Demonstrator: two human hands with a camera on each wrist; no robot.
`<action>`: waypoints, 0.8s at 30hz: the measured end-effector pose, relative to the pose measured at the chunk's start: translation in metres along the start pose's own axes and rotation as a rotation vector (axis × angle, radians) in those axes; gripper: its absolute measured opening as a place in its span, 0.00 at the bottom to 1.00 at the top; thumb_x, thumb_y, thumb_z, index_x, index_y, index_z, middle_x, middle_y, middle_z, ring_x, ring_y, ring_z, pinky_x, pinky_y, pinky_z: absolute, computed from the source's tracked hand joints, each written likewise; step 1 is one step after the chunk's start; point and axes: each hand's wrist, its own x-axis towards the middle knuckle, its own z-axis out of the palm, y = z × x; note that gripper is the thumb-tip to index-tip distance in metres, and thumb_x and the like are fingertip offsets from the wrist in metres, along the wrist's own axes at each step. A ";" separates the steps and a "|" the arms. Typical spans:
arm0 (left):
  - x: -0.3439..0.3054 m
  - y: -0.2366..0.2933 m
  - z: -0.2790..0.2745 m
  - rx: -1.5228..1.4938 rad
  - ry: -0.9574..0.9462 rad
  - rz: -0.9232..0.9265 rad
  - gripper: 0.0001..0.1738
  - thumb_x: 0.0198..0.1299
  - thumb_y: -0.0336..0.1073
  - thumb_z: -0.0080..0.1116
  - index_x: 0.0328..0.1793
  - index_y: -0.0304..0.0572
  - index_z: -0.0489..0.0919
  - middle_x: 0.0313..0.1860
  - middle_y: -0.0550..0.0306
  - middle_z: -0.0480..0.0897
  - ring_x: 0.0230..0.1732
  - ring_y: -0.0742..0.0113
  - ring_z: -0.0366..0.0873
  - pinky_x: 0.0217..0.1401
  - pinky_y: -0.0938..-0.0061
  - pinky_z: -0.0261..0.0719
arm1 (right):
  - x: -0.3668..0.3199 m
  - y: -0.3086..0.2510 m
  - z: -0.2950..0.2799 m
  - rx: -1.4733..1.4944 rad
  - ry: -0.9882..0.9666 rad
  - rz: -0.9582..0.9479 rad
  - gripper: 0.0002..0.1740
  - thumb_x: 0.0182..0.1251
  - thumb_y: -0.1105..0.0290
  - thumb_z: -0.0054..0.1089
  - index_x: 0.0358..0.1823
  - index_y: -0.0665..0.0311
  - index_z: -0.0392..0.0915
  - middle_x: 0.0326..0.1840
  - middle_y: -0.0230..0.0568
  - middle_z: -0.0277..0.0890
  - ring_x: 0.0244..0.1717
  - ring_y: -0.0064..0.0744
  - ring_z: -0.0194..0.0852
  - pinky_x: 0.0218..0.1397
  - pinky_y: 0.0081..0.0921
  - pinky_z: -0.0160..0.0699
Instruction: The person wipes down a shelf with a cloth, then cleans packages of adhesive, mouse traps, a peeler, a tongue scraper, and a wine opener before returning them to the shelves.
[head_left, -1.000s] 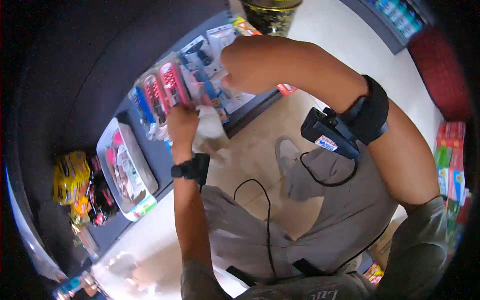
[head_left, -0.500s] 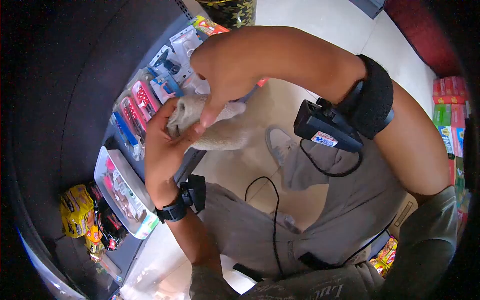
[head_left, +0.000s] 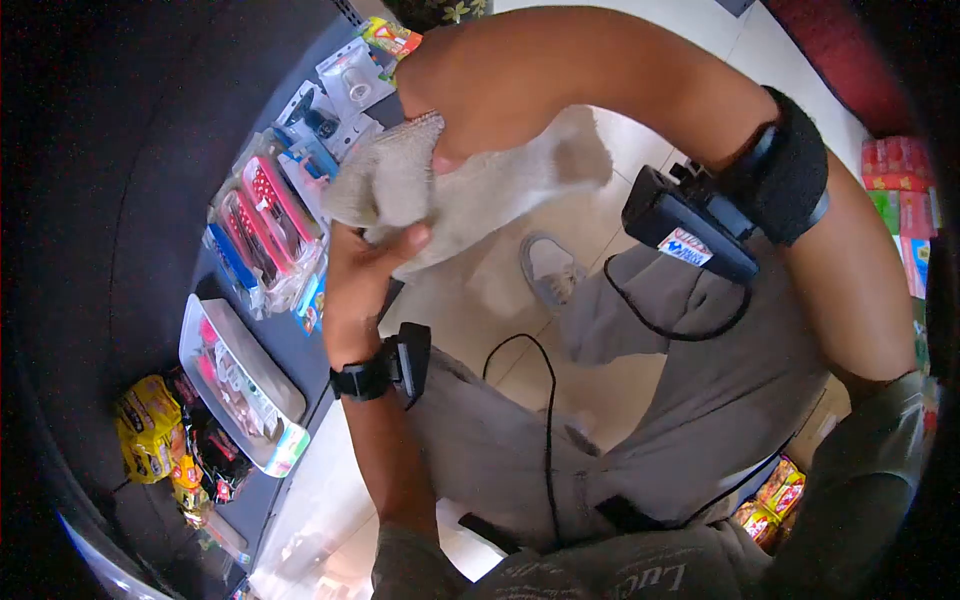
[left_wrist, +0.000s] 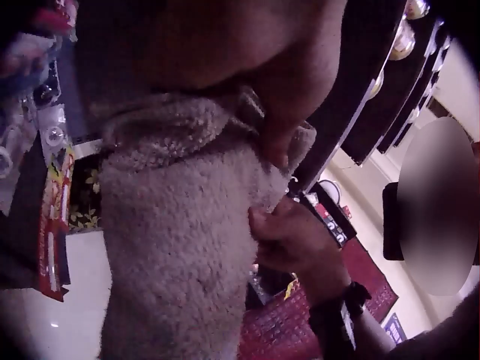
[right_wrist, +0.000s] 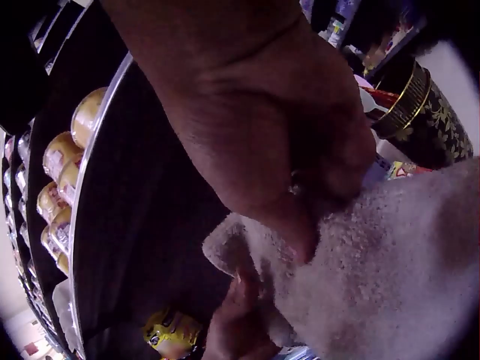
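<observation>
A fuzzy beige cloth (head_left: 490,195), bunched at one end and hanging loose at the other, is between my two hands in front of the shelf. My left hand (head_left: 360,290) grips the bunched end from below, its thumb lying against the fabric. From above, my right hand (head_left: 470,105) pinches the cloth, with its thumb pressed on the near face. In the left wrist view, the cloth (left_wrist: 176,240) hangs down broad and flat below the left hand (left_wrist: 277,75). The right wrist view has the right hand's (right_wrist: 277,142) fingers partly hidden behind its thumb.
Pink-and-white dotted cutlery packs (head_left: 270,205) and blister packs (head_left: 355,80) lie on the dark shelf. Closer in are a white bin (head_left: 290,385) of small items and yellow packets (head_left: 150,420). A black cable (head_left: 550,430) hangs over the person's lap.
Both hands have come together on the cloth, the left leaving the packs on the shelf. The cloth has been lifted and spread out to the right. The head view has shifted.
</observation>
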 end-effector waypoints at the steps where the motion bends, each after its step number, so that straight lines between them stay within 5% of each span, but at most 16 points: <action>1: -0.001 -0.003 0.002 -0.028 -0.032 -0.037 0.31 0.51 0.31 0.67 0.62 0.36 0.70 0.53 0.58 0.77 0.52 0.68 0.73 0.58 0.73 0.69 | 0.001 0.003 0.002 -0.019 -0.015 0.007 0.24 0.52 0.58 0.65 0.43 0.72 0.79 0.44 0.54 0.78 0.44 0.47 0.78 0.48 0.38 0.75; 6: -0.001 0.012 0.012 -0.082 -0.074 -0.100 0.26 0.54 0.30 0.65 0.60 0.35 0.73 0.50 0.59 0.80 0.47 0.71 0.75 0.54 0.74 0.71 | -0.012 0.013 -0.011 0.011 -0.223 -0.017 0.27 0.50 0.54 0.66 0.41 0.73 0.80 0.41 0.57 0.79 0.43 0.50 0.78 0.48 0.40 0.74; 9: -0.002 0.014 0.005 -0.138 -0.012 -0.104 0.22 0.56 0.30 0.62 0.58 0.35 0.75 0.48 0.59 0.81 0.47 0.72 0.76 0.53 0.74 0.72 | -0.021 0.013 -0.026 0.085 -0.341 0.127 0.30 0.49 0.53 0.67 0.44 0.75 0.78 0.43 0.58 0.78 0.44 0.52 0.77 0.47 0.40 0.73; 16: 0.005 0.017 -0.010 -0.223 0.159 -0.064 0.20 0.60 0.30 0.58 0.59 0.35 0.74 0.49 0.58 0.80 0.48 0.72 0.77 0.53 0.76 0.72 | -0.032 0.017 -0.034 0.088 -0.196 0.258 0.26 0.55 0.58 0.59 0.44 0.77 0.76 0.43 0.61 0.77 0.45 0.53 0.75 0.48 0.40 0.70; 20: 0.009 0.002 -0.022 0.115 0.149 -0.131 0.17 0.60 0.36 0.61 0.51 0.35 0.77 0.41 0.62 0.81 0.39 0.75 0.76 0.42 0.79 0.73 | -0.027 -0.020 -0.046 0.204 -0.209 0.443 0.22 0.56 0.61 0.57 0.41 0.78 0.76 0.37 0.60 0.78 0.43 0.54 0.76 0.46 0.41 0.71; 21: 0.012 -0.008 -0.030 0.272 0.176 -0.229 0.15 0.57 0.39 0.63 0.45 0.36 0.80 0.35 0.63 0.81 0.35 0.77 0.75 0.36 0.80 0.71 | -0.025 -0.020 -0.045 0.182 -0.217 0.417 0.21 0.57 0.62 0.56 0.40 0.77 0.76 0.36 0.59 0.78 0.42 0.54 0.76 0.45 0.41 0.71; 24: 0.012 -0.025 -0.022 0.167 0.243 -0.050 0.13 0.56 0.39 0.64 0.42 0.37 0.81 0.33 0.63 0.80 0.35 0.77 0.75 0.35 0.80 0.72 | -0.018 0.011 -0.026 -0.003 -0.166 0.125 0.19 0.57 0.64 0.55 0.39 0.77 0.76 0.34 0.57 0.78 0.39 0.51 0.78 0.41 0.39 0.72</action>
